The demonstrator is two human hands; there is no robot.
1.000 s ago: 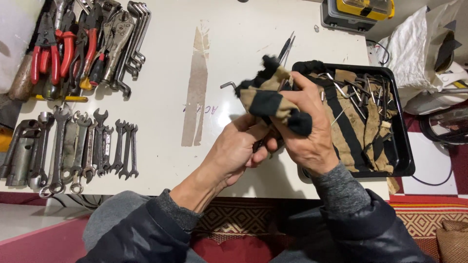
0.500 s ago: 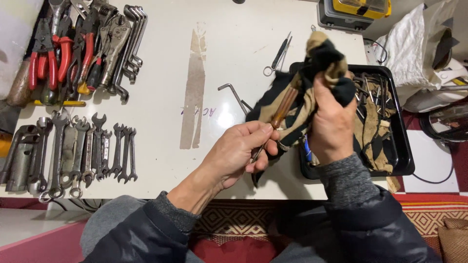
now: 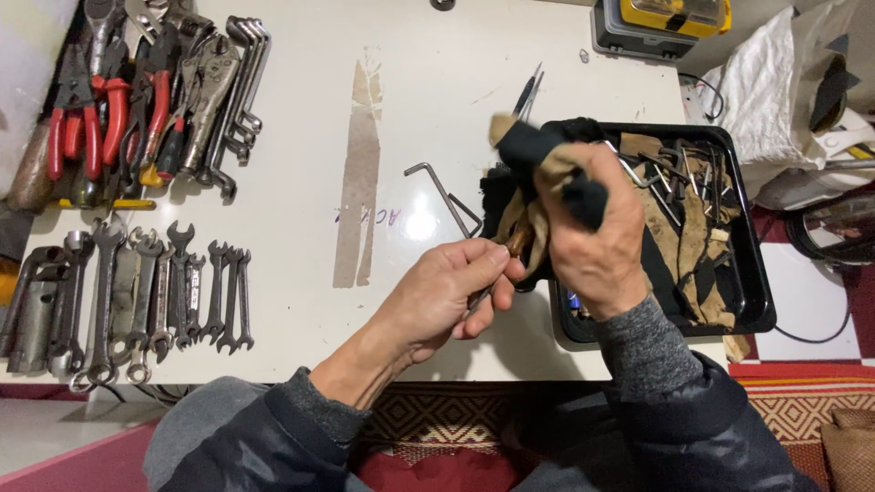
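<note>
Rag lower, over tool

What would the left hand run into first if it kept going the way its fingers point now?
The left hand points right and slightly up the picture, pinching a wooden-handled tool. Straight on, it would probably first meet the cloth wrapped around that tool in the right hand, though depth is unclear.

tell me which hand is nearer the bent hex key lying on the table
Left. The left hand sits just below the hex key, its fingers near the key's lower end. The right hand is further right, over the black tray, gripping a cloth.
</note>
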